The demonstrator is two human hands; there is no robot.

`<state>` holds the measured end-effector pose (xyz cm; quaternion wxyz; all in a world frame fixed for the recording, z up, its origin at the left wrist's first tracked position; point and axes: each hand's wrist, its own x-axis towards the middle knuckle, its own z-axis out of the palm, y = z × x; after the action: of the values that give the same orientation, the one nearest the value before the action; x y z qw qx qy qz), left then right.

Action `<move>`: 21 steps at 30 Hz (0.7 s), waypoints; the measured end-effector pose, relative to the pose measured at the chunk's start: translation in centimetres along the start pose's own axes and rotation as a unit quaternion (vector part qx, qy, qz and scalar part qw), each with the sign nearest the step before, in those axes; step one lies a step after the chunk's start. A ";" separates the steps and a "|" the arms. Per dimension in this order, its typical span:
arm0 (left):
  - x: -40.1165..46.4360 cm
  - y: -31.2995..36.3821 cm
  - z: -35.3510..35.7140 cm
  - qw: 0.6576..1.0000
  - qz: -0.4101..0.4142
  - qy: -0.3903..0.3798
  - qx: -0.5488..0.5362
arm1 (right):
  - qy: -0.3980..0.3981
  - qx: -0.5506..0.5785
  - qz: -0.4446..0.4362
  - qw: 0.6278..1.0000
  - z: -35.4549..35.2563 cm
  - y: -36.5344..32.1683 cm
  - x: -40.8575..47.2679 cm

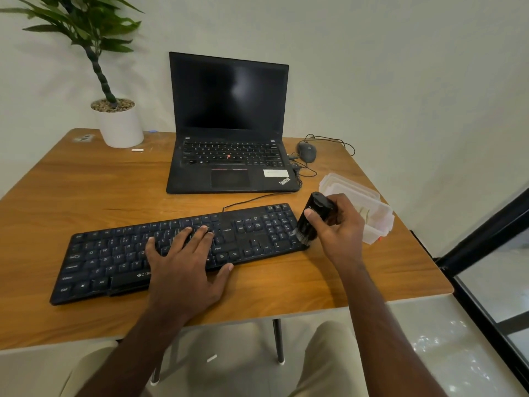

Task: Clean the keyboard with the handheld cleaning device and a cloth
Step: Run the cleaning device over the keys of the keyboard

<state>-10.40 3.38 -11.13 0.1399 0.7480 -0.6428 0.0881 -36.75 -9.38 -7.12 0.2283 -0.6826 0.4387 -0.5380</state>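
Keyboard flat on desk | my left hand resting on keys, fingers straight | right hand fingers wrapped round brush, bristles at keyboard's right edge

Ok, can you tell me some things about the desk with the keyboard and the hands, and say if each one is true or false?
1. The right hand grips a black cleaning device at the right end of the keyboard. True.
2. The left hand is up in the air. False: it rests flat on the keyboard's keys.
3. The laptop screen is dark. True.
4. The mouse lies left of the laptop. False: it lies to the laptop's right.
5. A plant in a white pot stands at the table's far left corner. True.
6. The clear plastic box sits on the laptop. False: it sits on the table, behind the right hand.
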 end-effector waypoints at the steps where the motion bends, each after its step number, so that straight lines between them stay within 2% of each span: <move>1: 0.0 0.0 0.0 1.000 0.000 -0.002 0.000 | 0.012 -0.006 0.001 1.000 0.1 -0.1 0.1; 6: 0.1 -0.1 0.1 1.000 -0.006 -0.006 -0.002 | 0.031 0.006 -0.015 0.999 0.1 -0.7 0.0; 9: 0.1 -0.1 0.0 1.000 -0.003 -0.003 -0.003 | 0.013 -0.027 -0.014 0.999 0.5 -0.7 -0.2; 13: 0.0 -0.1 -0.1 1.000 0.003 -0.002 -0.010 | 0.030 -0.048 -0.015 0.998 1.0 -0.6 0.9; 17: 0.0 -0.1 -0.1 1.000 0.002 0.002 -0.014 | 0.064 -0.012 -0.016 0.998 0.6 -1.0 1.1; 21: 0.0 -0.2 0.0 1.000 0.003 0.005 -0.011 | 0.032 -0.006 -0.013 0.999 0.6 -1.0 -0.1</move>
<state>-10.21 3.39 -11.13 0.1513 0.7437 -0.6455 0.0850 -35.85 -8.88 -6.60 0.2029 -0.6718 0.4404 -0.5599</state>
